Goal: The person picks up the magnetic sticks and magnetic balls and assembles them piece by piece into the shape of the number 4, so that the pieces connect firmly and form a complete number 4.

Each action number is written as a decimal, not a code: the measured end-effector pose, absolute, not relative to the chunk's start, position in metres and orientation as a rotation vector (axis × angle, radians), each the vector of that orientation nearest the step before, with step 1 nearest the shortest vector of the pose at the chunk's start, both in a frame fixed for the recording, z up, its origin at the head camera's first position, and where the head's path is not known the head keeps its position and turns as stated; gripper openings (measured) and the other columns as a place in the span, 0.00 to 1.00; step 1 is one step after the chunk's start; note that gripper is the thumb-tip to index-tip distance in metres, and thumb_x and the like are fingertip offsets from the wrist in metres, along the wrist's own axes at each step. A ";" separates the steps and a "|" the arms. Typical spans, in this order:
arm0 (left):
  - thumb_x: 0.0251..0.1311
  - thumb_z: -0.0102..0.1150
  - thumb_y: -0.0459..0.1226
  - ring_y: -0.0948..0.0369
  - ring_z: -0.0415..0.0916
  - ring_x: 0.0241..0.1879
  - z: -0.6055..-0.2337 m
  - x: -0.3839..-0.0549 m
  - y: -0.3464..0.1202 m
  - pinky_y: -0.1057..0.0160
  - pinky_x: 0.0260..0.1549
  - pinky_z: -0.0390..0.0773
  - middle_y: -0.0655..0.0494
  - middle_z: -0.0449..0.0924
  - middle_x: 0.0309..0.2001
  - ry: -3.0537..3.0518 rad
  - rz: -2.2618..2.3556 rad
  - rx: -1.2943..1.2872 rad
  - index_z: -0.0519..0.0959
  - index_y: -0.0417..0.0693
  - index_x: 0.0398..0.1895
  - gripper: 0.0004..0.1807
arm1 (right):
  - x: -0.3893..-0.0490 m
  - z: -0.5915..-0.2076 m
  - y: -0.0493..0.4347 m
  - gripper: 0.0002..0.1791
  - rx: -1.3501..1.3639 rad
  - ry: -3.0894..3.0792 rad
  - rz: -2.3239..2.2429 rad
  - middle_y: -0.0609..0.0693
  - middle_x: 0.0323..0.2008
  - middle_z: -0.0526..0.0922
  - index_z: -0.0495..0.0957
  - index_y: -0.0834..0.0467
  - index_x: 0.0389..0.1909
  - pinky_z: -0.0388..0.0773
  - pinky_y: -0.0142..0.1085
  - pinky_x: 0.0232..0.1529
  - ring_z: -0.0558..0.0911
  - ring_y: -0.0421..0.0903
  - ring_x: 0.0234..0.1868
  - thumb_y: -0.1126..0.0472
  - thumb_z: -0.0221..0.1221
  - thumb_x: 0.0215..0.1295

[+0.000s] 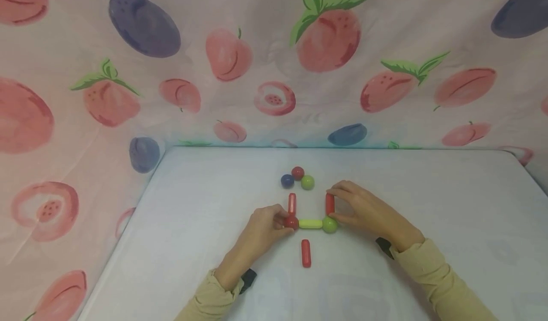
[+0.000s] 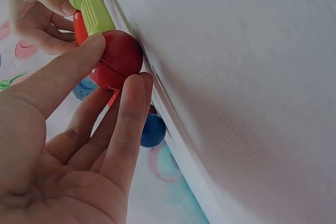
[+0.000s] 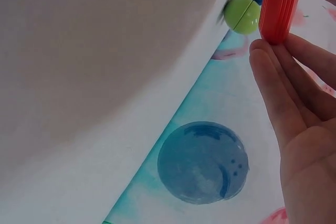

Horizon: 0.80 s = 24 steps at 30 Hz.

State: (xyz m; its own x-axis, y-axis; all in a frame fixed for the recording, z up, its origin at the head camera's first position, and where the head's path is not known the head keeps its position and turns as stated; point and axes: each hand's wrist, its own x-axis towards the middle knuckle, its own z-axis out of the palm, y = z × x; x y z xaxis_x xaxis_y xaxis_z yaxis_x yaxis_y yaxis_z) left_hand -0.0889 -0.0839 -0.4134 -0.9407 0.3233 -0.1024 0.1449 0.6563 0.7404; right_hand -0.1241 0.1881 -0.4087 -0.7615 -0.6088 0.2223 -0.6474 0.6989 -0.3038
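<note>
My left hand (image 1: 262,230) pinches a red ball (image 2: 122,59) between thumb and fingers. From that ball a yellow-green rod (image 1: 310,224) runs right to a green ball (image 1: 329,225), and one red rod (image 1: 292,204) points away toward the back. My right hand (image 1: 364,211) holds another red rod (image 1: 330,204) by its two ends, the near end right at the green ball. In the right wrist view the fingertips sit at the far end of this ridged red rod (image 3: 279,9). A loose red rod (image 1: 306,253) lies on the near side of the joined pieces.
Behind the joined pieces, a blue ball (image 1: 288,181), a red ball (image 1: 298,172) and a green ball (image 1: 307,182) sit in a close group on the white table (image 1: 205,183). A fruit-patterned cloth (image 1: 265,40) hangs behind and along the left side.
</note>
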 end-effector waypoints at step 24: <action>0.52 0.74 0.35 0.65 0.81 0.35 -0.411 -0.088 -0.083 0.70 0.38 0.81 0.56 0.86 0.39 2.659 1.139 0.359 0.83 0.45 0.42 0.14 | -0.127 -0.412 0.187 0.28 1.028 -2.879 0.591 0.51 0.48 0.80 0.80 0.61 0.55 0.81 0.43 0.54 0.80 0.46 0.50 0.53 0.73 0.55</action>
